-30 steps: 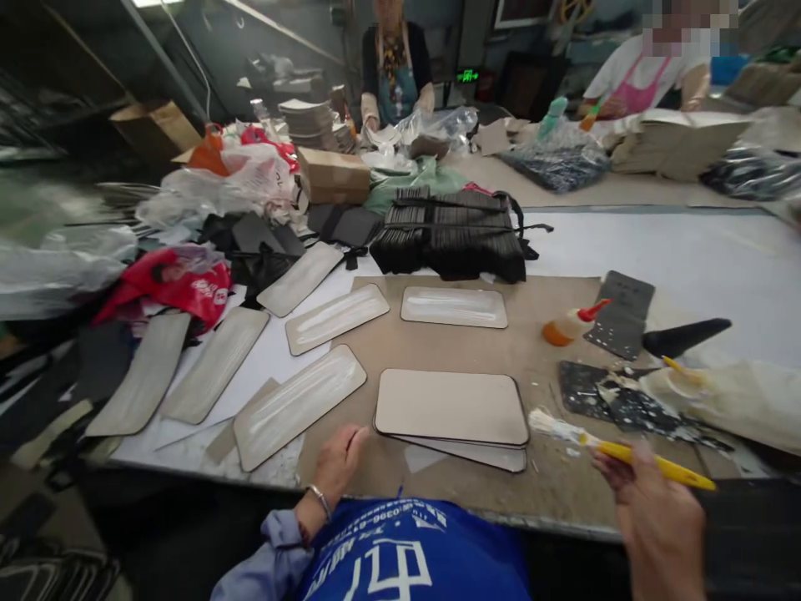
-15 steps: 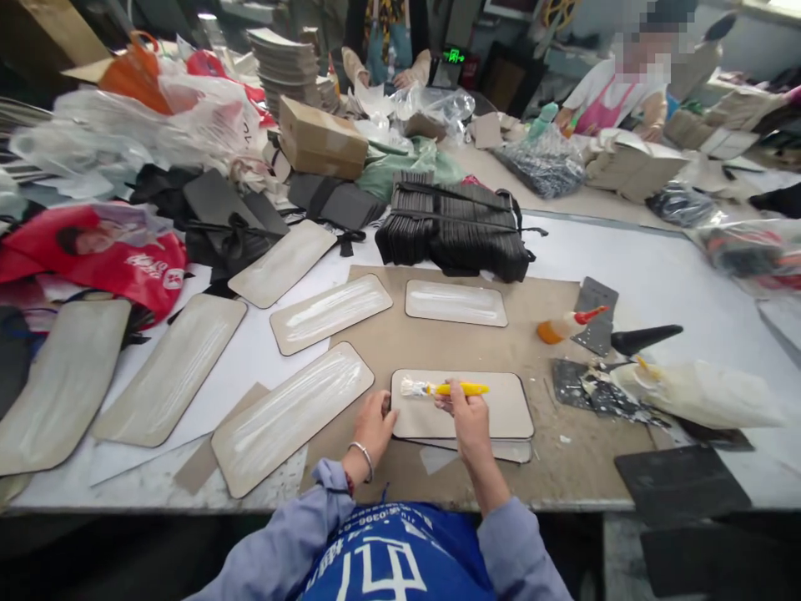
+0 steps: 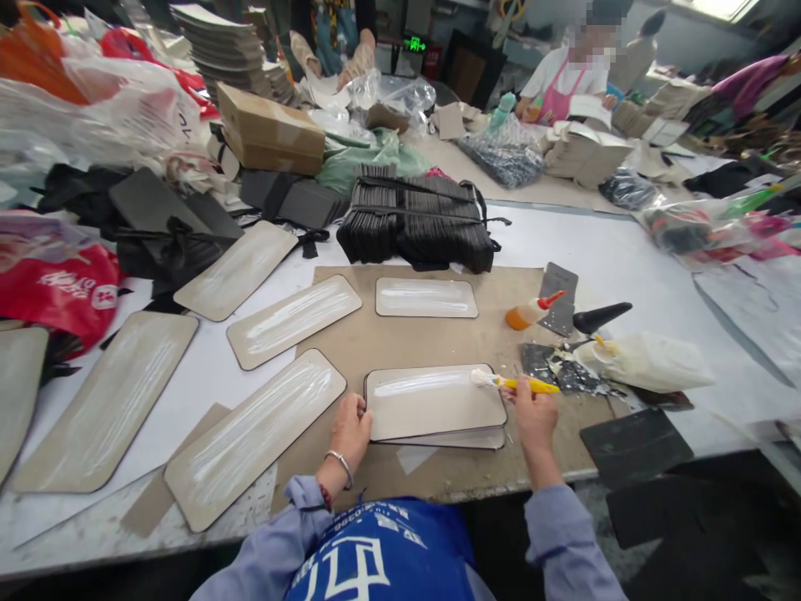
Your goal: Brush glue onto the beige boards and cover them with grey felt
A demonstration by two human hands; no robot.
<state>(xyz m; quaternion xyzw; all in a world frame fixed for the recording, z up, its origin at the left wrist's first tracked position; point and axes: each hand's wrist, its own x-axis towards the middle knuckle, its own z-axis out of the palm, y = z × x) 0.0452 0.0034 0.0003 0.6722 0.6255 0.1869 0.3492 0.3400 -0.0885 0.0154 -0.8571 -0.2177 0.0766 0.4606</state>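
My right hand is closed around a paintbrush with a yellow handle. Its white-coated bristles touch the upper right of a beige rounded panel. A wet white streak runs along the panel's upper part. At the panel's left edge, my left hand is closed with its fingertips gripping the rim. Another panel lies underneath and shows along the front edge. Similar panels with white streaks, such as one to the left and one behind, lie around.
Bundled black strips sit behind the brown board. To the right are an orange glue bottle, a black cone-shaped piece and a whitish bag. A cardboard box stands at back left. Two people work across the table.
My right hand has drawn the brush rightward across the panel, leaving a white streak behind it. My left hand stays at the left edge. The camera view has shifted to the right.
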